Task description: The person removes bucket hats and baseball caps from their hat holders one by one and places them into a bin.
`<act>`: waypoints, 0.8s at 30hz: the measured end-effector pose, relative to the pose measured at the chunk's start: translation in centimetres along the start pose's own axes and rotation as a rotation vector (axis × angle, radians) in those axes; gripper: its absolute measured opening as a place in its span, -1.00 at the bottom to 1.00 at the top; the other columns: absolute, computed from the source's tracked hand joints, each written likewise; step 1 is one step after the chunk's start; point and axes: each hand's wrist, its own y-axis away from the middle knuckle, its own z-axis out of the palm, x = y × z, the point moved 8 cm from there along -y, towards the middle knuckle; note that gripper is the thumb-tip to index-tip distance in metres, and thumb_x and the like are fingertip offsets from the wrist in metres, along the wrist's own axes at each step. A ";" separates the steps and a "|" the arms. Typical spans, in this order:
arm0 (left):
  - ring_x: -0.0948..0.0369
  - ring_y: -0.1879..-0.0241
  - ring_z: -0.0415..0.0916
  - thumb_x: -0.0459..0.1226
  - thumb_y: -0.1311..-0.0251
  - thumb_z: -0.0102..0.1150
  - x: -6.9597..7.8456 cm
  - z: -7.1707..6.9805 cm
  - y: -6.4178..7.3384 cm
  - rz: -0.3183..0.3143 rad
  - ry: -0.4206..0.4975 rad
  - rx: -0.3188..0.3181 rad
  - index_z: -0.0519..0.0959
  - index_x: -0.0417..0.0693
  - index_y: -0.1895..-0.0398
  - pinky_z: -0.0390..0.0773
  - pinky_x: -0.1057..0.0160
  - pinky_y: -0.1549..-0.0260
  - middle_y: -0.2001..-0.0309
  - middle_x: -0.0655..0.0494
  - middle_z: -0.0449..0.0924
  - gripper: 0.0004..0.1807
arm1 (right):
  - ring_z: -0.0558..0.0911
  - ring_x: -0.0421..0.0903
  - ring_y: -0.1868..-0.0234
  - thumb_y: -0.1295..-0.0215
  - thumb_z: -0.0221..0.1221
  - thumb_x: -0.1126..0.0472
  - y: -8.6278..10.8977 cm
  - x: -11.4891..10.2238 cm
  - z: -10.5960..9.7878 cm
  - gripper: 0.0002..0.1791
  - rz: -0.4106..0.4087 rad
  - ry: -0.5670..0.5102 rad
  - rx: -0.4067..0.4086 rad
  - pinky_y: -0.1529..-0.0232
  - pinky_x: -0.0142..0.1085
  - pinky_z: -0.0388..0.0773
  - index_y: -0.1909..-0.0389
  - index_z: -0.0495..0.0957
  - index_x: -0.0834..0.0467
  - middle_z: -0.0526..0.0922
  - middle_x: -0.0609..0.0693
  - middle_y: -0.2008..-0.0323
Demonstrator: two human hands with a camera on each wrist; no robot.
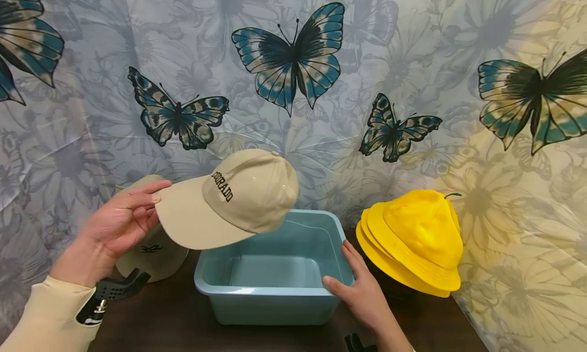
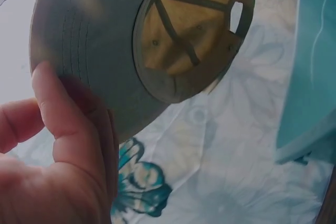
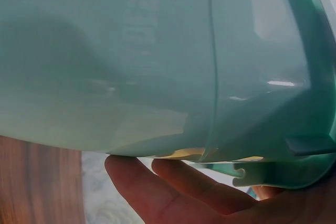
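My left hand (image 1: pixel 119 222) pinches the brim of a beige baseball cap (image 1: pixel 266 194) with dark lettering on its front. The cap is held up over the back left of a light blue plastic basin (image 1: pixel 270 306), its crown towards the right. From the left wrist view, the underside of the brim (image 2: pixel 100 30) and the hollow inside of the crown show. My right hand (image 1: pixel 362 293) grips the basin's front right corner, thumb over the rim and fingers along the outer wall. In the right wrist view, two fingertips (image 3: pixel 126 169) lie against that wall.
Right of the basin stands a stack of yellow bucket hats (image 1: pixel 417 235) with a small green stem on top. Another beige cap (image 1: pixel 158 258) sits on the dark table (image 1: pixel 151 316) behind my left wrist. A butterfly-print cloth (image 1: pixel 293 133) hangs close behind everything.
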 end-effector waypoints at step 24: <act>0.16 0.11 0.67 -0.55 -0.41 -0.07 -7.2 -0.2 -4.0 -0.316 -0.461 0.159 -0.05 -0.49 -0.49 0.61 0.21 0.09 0.03 -0.04 0.64 -0.35 | 0.00 0.16 -0.51 -0.20 0.30 -0.25 0.0 0.0 0.0 0.04 -0.034 -0.007 -0.013 -0.33 0.33 -0.01 -0.56 0.08 0.12 -0.06 -0.05 -0.57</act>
